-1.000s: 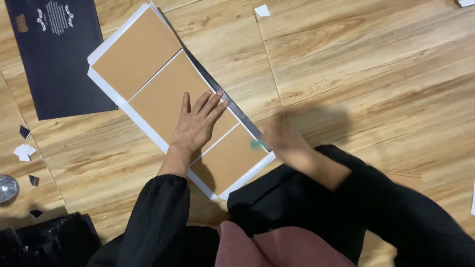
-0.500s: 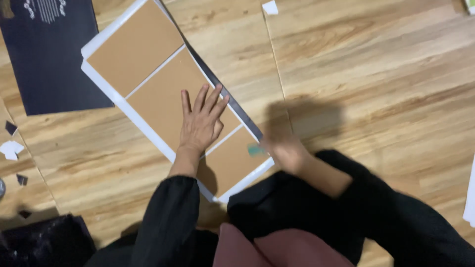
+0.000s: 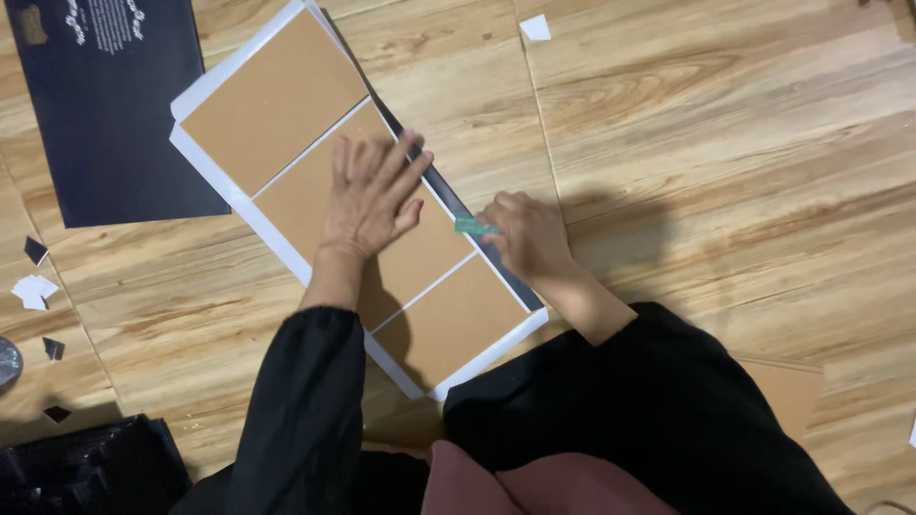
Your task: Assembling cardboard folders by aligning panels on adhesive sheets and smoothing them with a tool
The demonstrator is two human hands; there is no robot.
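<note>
Wooden floor (image 3: 725,143) with a pale, streaky grain fills the view, its planks running slantwise under everything. Lying on it is a long white sheet (image 3: 205,157), set at a diagonal, with three brown cardboard panels (image 3: 272,100) laid flat on top in a row; thin white gaps divide one panel from the next, and a white margin shows round the outside. The panels look matte and stiff, with square corners.

Along the sheet's right long edge runs a dark strip (image 3: 441,186). The left hand (image 3: 367,195) lies palm down on the middle panel, fingers spread and flat, pressing on the cardboard and gripping nothing. The right hand (image 3: 530,238) sits just off that same edge, its fingers closed on a small green tool (image 3: 474,226), whose tip meets the dark strip; what kind of tool it is cannot be told. Both arms wear loose black sleeves (image 3: 305,401).

Left of the sheet's far end lies a dark navy card (image 3: 105,124), smooth, with pale printing at its top. Left of the sheet's near end, small paper scraps (image 3: 34,289), white and dark, are scattered on the planks. Beyond the sheet's far end, one white scrap (image 3: 535,28) lies alone. Well to the right of the near end, a corner of brown cardboard (image 3: 787,391) shows from under the black clothing.
</note>
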